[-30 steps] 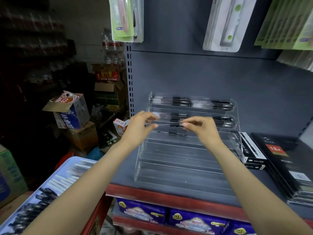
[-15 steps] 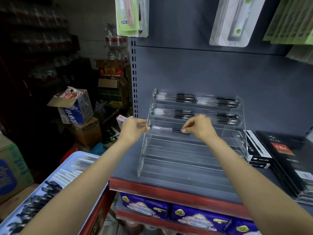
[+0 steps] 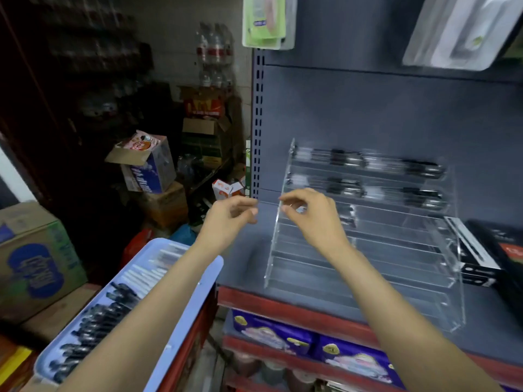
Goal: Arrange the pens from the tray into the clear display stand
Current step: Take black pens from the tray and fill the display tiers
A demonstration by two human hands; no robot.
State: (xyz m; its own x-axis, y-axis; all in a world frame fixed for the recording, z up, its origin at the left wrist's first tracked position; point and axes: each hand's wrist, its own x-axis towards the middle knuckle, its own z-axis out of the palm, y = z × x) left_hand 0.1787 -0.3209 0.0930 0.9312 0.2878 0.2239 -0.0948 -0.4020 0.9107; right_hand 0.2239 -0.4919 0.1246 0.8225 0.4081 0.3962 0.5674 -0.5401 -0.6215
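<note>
The clear tiered display stand (image 3: 396, 267) sits on the grey shelf. Its top tier holds pens (image 3: 348, 159) and so does the second tier (image 3: 345, 186). One pen (image 3: 347, 216) lies on the third tier, mostly hidden behind my right hand (image 3: 314, 219). That hand hovers in front of the stand's left side, fingers loosely curved and apart, nothing visible in them. My left hand (image 3: 230, 217) floats left of the stand, empty, fingers loosely apart. The light blue tray (image 3: 205, 281) at lower left holds several dark pens (image 3: 93, 323) and pale ones (image 3: 147, 271), under my left forearm.
Black boxed goods (image 3: 478, 258) lie right of the stand on the shelf. A red shelf edge (image 3: 283, 305) runs below, with purple packs (image 3: 271, 332) underneath. Cardboard boxes (image 3: 147, 168) are stacked on the left. Packaged items (image 3: 266, 21) hang above.
The pen both hands held has been set on the third tier and let go. Both hands have drawn back and leftward from the stand; the view has also swung left.
</note>
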